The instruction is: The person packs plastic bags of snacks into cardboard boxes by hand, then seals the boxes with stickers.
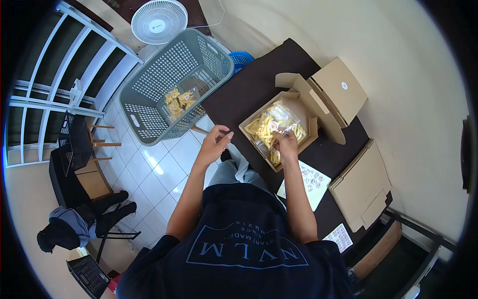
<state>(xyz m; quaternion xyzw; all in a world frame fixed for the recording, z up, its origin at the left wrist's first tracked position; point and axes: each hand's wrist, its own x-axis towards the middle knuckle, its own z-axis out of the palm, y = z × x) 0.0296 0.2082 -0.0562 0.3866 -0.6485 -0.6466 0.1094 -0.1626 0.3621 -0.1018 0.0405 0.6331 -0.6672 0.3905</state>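
My right hand [287, 145] is closed on a clear plastic packet of yellow snacks [279, 118] inside an open cardboard box [304, 103]. The packet bears a small round label. More yellow snack pieces show beneath and beside it in the box. My left hand [215, 142] hovers at the table's left edge with its fingers curled and partly apart, and nothing shows in it. The grey-green laundry basket [149, 84], standing beyond my left hand, holds several packets of yellow snacks [179, 102].
A dark-covered table [264, 74] carries flattened cardboard [361, 184], sticker sheets [311, 185] and the box's raised lid. A blue basket [241, 61] and a white fan [159, 22] stand behind. At the lower left, a person [74, 224] sits near black crates.
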